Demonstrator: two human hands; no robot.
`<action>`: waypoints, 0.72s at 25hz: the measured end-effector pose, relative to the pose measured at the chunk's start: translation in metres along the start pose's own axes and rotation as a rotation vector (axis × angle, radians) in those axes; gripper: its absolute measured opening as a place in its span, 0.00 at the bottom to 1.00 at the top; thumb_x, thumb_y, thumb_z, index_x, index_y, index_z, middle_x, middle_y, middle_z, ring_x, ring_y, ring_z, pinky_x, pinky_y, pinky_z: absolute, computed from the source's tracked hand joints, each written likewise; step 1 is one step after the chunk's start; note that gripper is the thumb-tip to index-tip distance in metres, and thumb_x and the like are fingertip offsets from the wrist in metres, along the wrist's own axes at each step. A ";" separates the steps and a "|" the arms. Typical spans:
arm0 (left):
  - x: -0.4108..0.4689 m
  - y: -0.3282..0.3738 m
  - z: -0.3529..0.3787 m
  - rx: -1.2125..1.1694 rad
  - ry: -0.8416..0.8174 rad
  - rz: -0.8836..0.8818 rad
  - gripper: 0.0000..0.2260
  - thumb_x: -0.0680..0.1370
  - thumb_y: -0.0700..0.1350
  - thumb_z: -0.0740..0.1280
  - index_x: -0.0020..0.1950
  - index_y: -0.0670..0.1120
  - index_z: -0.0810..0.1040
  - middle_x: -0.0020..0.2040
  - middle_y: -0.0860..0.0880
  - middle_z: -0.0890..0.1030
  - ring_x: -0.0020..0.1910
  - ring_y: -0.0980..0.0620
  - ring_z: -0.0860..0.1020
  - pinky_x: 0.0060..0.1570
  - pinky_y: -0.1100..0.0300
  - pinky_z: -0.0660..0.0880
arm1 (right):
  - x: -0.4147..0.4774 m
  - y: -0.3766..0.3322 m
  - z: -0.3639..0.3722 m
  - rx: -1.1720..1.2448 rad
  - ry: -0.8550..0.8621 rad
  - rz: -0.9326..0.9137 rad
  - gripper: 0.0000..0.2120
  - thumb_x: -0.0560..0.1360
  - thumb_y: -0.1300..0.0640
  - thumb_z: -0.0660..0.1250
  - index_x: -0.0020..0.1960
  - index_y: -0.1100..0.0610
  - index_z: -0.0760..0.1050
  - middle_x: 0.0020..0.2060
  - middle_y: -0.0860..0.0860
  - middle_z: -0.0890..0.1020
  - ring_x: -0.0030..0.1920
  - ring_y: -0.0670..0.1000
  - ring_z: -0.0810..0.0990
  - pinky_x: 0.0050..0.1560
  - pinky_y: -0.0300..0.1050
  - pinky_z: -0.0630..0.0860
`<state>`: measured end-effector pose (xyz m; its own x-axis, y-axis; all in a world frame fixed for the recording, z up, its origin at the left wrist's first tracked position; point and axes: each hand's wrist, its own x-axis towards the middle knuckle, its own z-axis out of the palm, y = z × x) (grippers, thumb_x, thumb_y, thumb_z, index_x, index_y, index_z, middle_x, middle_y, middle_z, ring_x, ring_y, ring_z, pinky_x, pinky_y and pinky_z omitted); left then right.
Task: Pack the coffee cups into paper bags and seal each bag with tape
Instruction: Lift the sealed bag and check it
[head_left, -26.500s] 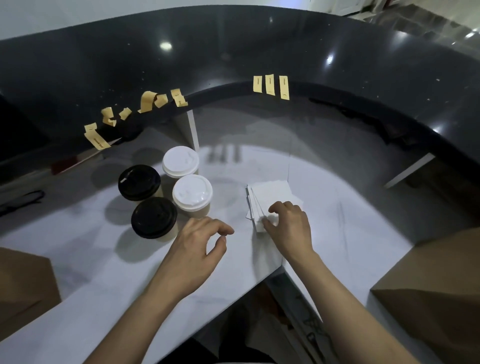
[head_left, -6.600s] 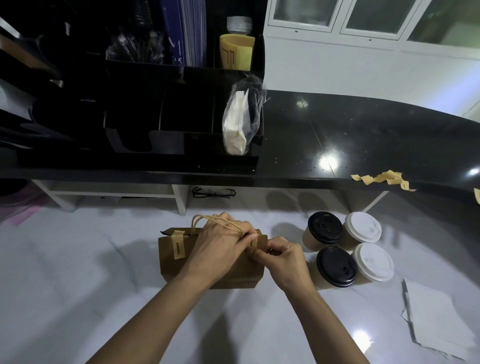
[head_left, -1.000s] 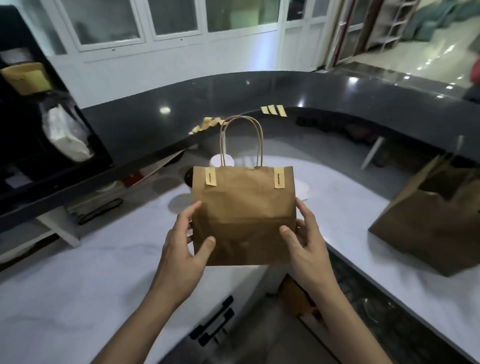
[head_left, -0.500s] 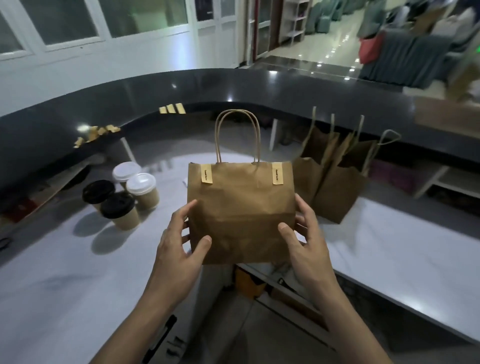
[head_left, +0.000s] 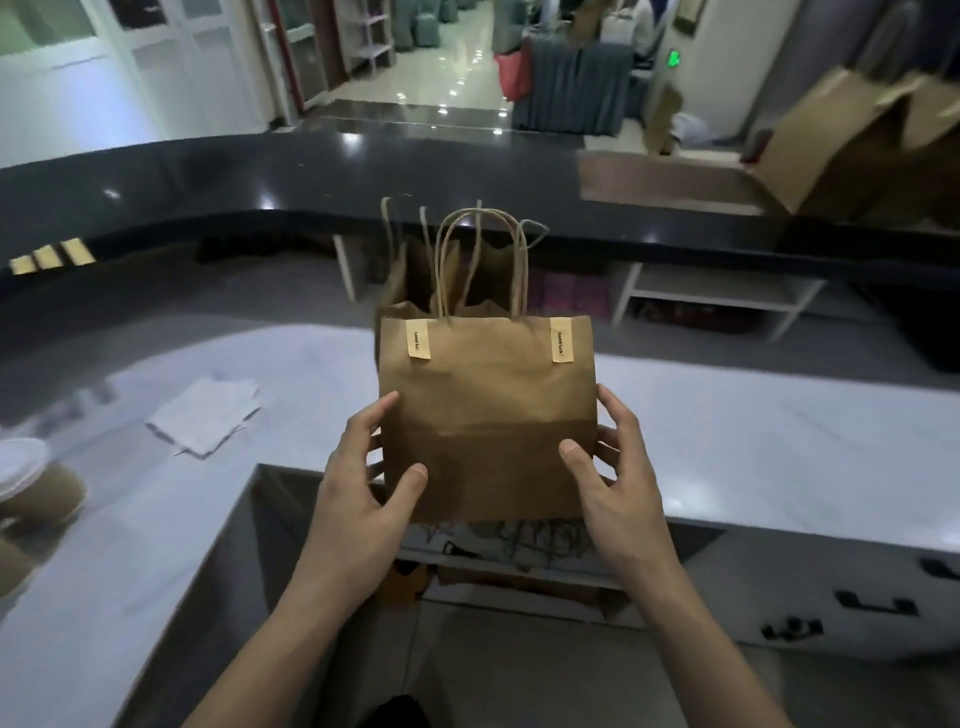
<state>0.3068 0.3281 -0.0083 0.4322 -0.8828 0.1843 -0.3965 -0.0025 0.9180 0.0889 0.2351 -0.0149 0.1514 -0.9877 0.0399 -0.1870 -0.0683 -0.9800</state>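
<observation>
Two hands carry one brown paper bag (head_left: 485, 415) at the middle of your view, held upright in the air over the gap between the white counter (head_left: 753, 441) and your body. Your left hand (head_left: 363, 488) grips the bag's lower corner at 7 o'clock, with the thumb flat on the front face and the fingers wrapped round the side. Your right hand (head_left: 618, 478) grips the opposite corner at 5 o'clock in the same way. The bag's top is folded shut, and two pale tape strips hold it: the left strip (head_left: 418, 339) sits at the bag's 11 o'clock and the right strip (head_left: 562, 339) at its 1 o'clock (each carries small print, too fine to read with confidence). The twisted paper handles (head_left: 480, 260) stand straight up at 12 o'clock. Just behind them more brown bags (head_left: 400, 280) stand on the counter, largely hidden by the one you hold. At 9 o'clock a small stack of white napkins (head_left: 205, 418) lies flat on the counter. At 8 o'clock, cut off by the frame edge, is a coffee cup (head_left: 36, 493) with a white lid, blurred. Three spare tape strips (head_left: 52, 255) hang side by side on the edge of the dark raised counter (head_left: 260, 176) at 10 o'clock. A cardboard box (head_left: 857, 140) sits on it at 2 o'clock.
</observation>
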 end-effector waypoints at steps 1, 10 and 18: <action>0.005 0.002 0.009 -0.013 -0.034 0.008 0.27 0.79 0.43 0.69 0.71 0.67 0.66 0.68 0.62 0.70 0.65 0.65 0.71 0.58 0.58 0.78 | 0.001 0.003 -0.008 -0.001 0.039 0.015 0.27 0.80 0.49 0.68 0.73 0.30 0.63 0.66 0.44 0.75 0.67 0.43 0.74 0.66 0.55 0.77; 0.080 0.014 0.086 -0.035 -0.320 0.102 0.27 0.79 0.44 0.69 0.72 0.67 0.65 0.65 0.75 0.68 0.68 0.60 0.70 0.68 0.47 0.73 | 0.032 0.023 -0.058 -0.051 0.361 0.092 0.24 0.79 0.52 0.69 0.70 0.33 0.67 0.64 0.38 0.74 0.66 0.45 0.74 0.67 0.54 0.76; 0.170 0.019 0.145 -0.070 -0.482 0.165 0.26 0.76 0.51 0.68 0.73 0.65 0.66 0.67 0.59 0.74 0.68 0.51 0.73 0.65 0.45 0.74 | 0.099 0.021 -0.081 -0.100 0.538 0.125 0.22 0.80 0.50 0.69 0.64 0.28 0.65 0.57 0.31 0.74 0.61 0.38 0.75 0.61 0.46 0.76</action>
<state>0.2558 0.1097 -0.0104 -0.0610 -0.9850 0.1611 -0.3654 0.1722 0.9148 0.0212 0.1242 -0.0153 -0.3894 -0.9200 0.0441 -0.2668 0.0669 -0.9614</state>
